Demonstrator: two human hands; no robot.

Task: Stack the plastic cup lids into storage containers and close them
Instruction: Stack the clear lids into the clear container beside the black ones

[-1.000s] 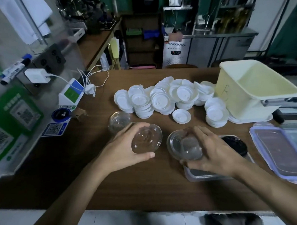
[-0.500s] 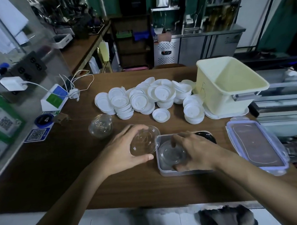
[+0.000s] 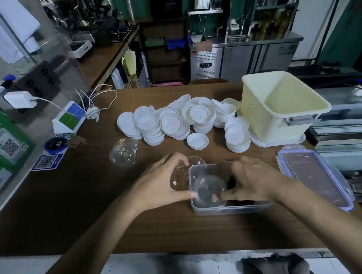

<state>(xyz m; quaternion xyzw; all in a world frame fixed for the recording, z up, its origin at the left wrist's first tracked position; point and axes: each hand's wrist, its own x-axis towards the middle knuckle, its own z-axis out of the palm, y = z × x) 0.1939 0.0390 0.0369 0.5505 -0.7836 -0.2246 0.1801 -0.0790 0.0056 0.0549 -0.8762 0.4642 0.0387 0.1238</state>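
A clear rectangular storage container (image 3: 229, 209) stands on the wooden table in front of me. My left hand (image 3: 159, 184) grips a stack of clear dome lids (image 3: 182, 174) at the container's left rim. My right hand (image 3: 253, 181) reaches into the container, its fingertips on another clear dome lid stack (image 3: 208, 189) lying inside. Black lids sit under my right hand, mostly hidden. The container's purple-rimmed cover (image 3: 314, 173) lies to the right. A third clear dome lid stack (image 3: 123, 153) rests on the table to the left.
Several piles of white cup lids (image 3: 175, 120) spread across the table's middle. A pale yellow bin (image 3: 277, 109) stands on its lid at back right. A payment stand (image 3: 68, 118), cables and QR signs (image 3: 46, 162) line the left edge.
My right hand lowered its clear lid stack into the container and is easing off it. My left hand carried its stack rightward to the container's left rim.
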